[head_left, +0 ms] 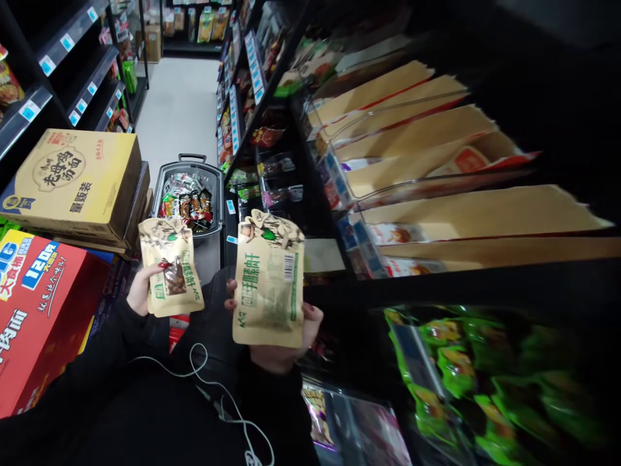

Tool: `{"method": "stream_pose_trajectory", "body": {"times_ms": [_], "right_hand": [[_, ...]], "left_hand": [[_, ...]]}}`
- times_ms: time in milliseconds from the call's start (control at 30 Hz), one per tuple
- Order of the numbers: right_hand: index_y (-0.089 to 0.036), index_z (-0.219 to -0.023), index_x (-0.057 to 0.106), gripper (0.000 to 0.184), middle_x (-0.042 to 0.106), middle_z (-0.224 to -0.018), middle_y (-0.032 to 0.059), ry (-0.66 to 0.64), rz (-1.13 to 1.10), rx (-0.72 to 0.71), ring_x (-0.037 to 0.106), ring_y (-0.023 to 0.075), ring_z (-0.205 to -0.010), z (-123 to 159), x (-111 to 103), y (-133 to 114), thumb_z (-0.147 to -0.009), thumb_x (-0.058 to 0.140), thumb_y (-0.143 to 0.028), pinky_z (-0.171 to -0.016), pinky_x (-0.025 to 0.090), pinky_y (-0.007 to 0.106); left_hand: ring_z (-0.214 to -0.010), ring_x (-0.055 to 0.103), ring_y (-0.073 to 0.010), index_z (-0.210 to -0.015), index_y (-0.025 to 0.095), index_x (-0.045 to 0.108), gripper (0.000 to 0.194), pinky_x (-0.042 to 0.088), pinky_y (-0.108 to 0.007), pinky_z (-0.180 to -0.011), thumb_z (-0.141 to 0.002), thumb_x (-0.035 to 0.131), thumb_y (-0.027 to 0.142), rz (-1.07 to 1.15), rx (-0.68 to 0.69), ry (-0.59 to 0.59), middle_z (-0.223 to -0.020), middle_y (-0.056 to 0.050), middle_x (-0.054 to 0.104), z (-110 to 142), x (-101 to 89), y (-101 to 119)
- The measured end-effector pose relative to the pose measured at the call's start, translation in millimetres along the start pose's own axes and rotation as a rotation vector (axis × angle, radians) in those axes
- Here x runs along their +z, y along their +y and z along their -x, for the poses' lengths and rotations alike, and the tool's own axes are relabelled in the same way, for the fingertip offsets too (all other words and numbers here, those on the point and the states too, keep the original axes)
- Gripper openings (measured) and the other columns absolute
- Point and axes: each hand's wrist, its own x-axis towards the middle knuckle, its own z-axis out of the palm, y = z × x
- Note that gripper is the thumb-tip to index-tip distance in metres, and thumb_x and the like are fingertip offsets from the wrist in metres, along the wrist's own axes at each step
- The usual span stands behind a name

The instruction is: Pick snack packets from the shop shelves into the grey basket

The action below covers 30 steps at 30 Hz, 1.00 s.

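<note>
My left hand (141, 285) is closed on a tan snack pouch (171, 268) that has a small clear window with brown pieces behind it. To its right, a larger-looking tan pouch (269, 281) with green lettering and a barcode is held in my right hand (310, 323). Its fingers wrap around both side edges, and the palm is hidden behind the pouch. Both pouches are raised in front of my body, apart from each other. Just beyond them stands a black basket (219, 194) holding several small wrapped snacks.
At left are a yellow noodle carton (68, 181) and a red carton (43, 323). The shelf at right bears tan opened boxes (485, 207) and green snack packets (456, 369). A white cable (223, 388) hangs across my dark clothing. Ahead runs the aisle floor (174, 97).
</note>
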Motion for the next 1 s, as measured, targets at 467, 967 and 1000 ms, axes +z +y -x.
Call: {"method": "stream_pose_trajectory", "body": {"times_ms": [467,967,1000], "right_hand": [[-0.029,-0.122,0.052,0.071,0.055,-0.118,0.0116,-0.026,-0.386,0.0,0.054,0.0322,-0.1,1.6,17.8,-2.2,-0.068,0.024,-0.067,-0.071,0.046,0.049],[-0.026,-0.116,0.055,0.054,0.062,-0.105,0.0064,-0.146,-0.846,0.008,0.053,0.0249,-0.11,-4.4,26.0,-14.6,-0.073,0.044,-0.057,-0.091,0.046,0.047],[-0.026,-0.116,0.055,0.054,0.062,-0.104,0.0063,-0.148,-0.838,0.007,0.053,0.0249,-0.11,-4.3,26.1,-14.9,-0.073,0.043,-0.057,-0.091,0.046,0.048]], "left_hand": [[-0.089,0.066,-0.0292,-0.119,0.008,0.056,0.049,0.049,-0.049,-0.089,-0.071,0.055,0.015,-0.072,-0.071,-0.008,-0.097,-0.013,0.069,7.2,-0.6,1.7],[-0.079,0.068,-0.0245,-0.127,0.008,0.049,0.055,0.049,-0.048,-0.089,-0.072,0.051,0.007,-0.035,-0.033,0.129,-0.092,-0.012,0.07,4.0,0.6,0.2],[-0.079,0.067,-0.0247,-0.127,0.007,0.049,0.055,0.049,-0.048,-0.089,-0.072,0.051,0.007,-0.032,-0.035,0.127,-0.092,-0.012,0.07,4.3,1.2,0.5]]}}
